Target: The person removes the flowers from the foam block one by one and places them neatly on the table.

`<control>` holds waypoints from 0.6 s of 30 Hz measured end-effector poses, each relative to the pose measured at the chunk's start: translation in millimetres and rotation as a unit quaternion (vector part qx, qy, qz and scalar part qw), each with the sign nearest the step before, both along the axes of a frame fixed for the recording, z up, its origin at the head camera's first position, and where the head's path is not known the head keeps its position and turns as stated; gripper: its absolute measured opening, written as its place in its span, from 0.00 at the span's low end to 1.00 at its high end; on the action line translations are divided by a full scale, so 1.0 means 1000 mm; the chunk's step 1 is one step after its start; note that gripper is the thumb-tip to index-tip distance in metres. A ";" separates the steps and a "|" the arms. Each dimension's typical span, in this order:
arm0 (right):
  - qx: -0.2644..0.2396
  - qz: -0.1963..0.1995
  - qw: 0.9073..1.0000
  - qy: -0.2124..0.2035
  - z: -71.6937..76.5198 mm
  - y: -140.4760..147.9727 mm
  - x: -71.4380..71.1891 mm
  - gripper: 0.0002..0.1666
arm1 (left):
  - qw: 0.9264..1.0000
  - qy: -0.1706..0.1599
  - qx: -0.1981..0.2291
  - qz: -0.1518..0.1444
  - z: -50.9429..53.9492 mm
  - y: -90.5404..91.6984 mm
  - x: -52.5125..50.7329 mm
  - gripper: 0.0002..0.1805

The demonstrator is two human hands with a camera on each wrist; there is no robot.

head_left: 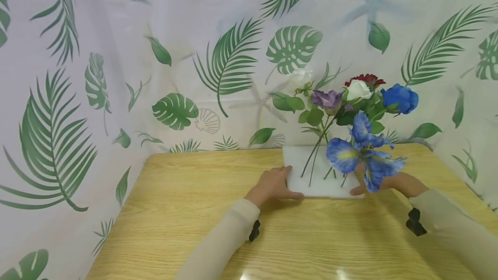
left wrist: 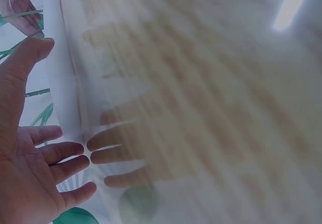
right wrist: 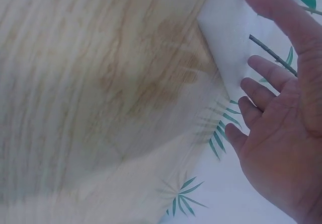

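Note:
A white foam slab lies near the table's back edge with several artificial flowers standing in it: a blue iris, a bright blue rose, white roses, a purple bloom and a dark red one. My left hand rests at the slab's left side, thumb along the front edge. At the right side is my right hand, partly hidden behind the iris, its thumb by the front right corner. Fingers are spread and fairly straight on the left hand and right hand in the wrist views.
The wooden table extends to the left and in front of the slab. Behind it and at both sides hangs a white curtain printed with green leaves. Some blooms stand close to the curtain.

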State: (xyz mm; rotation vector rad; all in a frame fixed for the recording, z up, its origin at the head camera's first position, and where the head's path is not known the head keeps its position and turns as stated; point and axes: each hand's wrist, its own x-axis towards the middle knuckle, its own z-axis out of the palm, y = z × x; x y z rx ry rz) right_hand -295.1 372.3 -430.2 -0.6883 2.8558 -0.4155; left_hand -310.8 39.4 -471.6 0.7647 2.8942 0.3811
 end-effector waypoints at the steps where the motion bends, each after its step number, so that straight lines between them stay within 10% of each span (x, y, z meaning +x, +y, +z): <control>1: -0.003 -0.007 1.000 0.001 0.000 0.001 0.000 0.66 | 1.000 -0.002 0.001 -0.001 0.000 0.000 0.000 0.56; 11: -0.081 -0.019 0.996 -0.024 -0.008 0.004 0.006 0.61 | 1.000 -0.016 0.013 -0.017 0.006 -0.002 -0.003 0.51; 18: -0.099 -0.023 0.993 -0.057 -0.020 0.014 0.011 0.50 | 0.985 -0.019 0.165 -0.038 0.013 0.000 -0.006 0.37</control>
